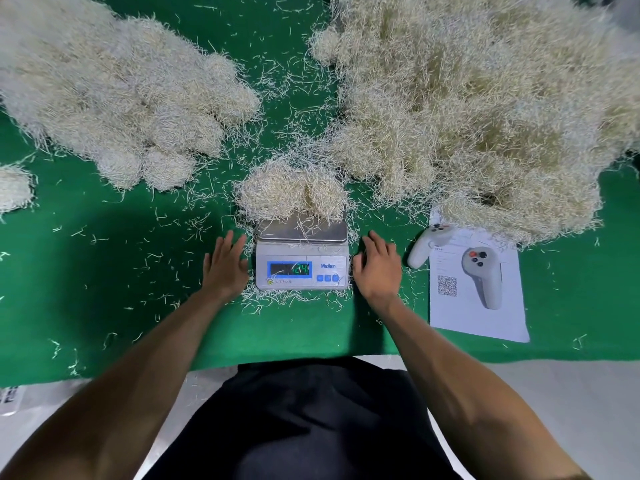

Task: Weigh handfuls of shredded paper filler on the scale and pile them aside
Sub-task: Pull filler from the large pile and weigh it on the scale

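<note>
Head view looks straight down on a green worktop (104,289), and the biggest thing on it by far is the huge heap of shredded paper filler (485,109) taking up the whole upper right, pale cream and fluffy, spilling down almost to the paper sheet. Next biggest is the pile of weighed clumps (114,95) on the upper left, kind of lumpy like separate handfuls pushed together, with one more small clump (14,188) sitting apart at the far left edge. Loose strands are scattered all over the green between the two piles. Dead centre sits the white scale (302,265) with a metal pan and a blue-framed display showing green digits I can't read for sure. A handful of filler (291,194) sits on the back part of the pan, hanging over its far edge, so the front of the pan is mostly bare. Right of the scale lies a printed sheet (481,306) with a QR code and a picture of a handheld controller, and the actual white controller (427,245) lies at its upper left corner, partly on the sheet. Left hand (225,268) lies flat just beside the scale's left side, fingers straight and together, holding nothing. Right hand (379,268) is just beside the right side, fingers loosely spread, also holding nothing.
</note>
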Demonstrator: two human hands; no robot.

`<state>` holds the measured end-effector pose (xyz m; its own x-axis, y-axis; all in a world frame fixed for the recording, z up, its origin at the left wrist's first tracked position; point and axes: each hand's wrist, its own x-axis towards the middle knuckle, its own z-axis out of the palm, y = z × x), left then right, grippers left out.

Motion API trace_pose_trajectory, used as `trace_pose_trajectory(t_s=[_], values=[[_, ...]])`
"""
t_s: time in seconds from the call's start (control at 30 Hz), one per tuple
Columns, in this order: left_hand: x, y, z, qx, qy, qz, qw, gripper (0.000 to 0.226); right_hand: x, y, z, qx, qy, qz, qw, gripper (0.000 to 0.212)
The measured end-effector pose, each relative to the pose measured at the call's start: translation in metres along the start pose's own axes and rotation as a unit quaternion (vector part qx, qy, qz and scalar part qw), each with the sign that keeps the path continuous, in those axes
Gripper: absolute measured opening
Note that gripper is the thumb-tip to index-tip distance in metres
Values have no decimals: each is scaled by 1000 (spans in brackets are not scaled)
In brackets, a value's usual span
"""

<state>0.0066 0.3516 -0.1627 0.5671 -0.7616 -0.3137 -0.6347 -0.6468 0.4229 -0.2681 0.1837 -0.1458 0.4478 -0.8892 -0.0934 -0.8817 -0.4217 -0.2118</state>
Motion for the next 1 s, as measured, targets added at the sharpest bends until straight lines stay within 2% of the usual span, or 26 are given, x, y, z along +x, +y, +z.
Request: trace_pose_trajectory(t_s=[0.33,0.43,0.5,0.57,0.6,0.63,0.67,0.73,0.8,0.93,1.0], values=[[-7,13,-12,-28,6,-4,1000,61,9,-2,-5,30,30,-2,999,45],[-2,21,-27,-134,64,-48,988,48,34,-9,-25,97,50,15,994,36],[7,34,-46,-318,116,-100,936,39,51,-25,-45,236,92,28,967,36],[17,56,-70,-492,108,-137,853,35,64,-50,-65,371,108,19,922,34],[25,67,-80,-538,84,-152,825,44,68,-63,-73,416,94,7,904,30],[33,80,-90,-549,57,-164,818,57,72,-76,-78,444,69,-6,893,27],[38,93,-97,-528,34,-167,832,68,76,-87,-81,462,37,-16,886,29],[41,118,-105,-446,4,-123,886,78,79,-107,-83,492,-28,-4,870,41],[35,136,-107,-420,-20,-60,905,82,83,-121,-82,521,-46,8,853,37],[29,146,-108,-472,-9,-25,881,102,94,-133,-97,617,-71,-20,784,17],[36,149,-115,-517,-7,-38,855,108,103,-135,-111,612,-93,-49,784,16]])
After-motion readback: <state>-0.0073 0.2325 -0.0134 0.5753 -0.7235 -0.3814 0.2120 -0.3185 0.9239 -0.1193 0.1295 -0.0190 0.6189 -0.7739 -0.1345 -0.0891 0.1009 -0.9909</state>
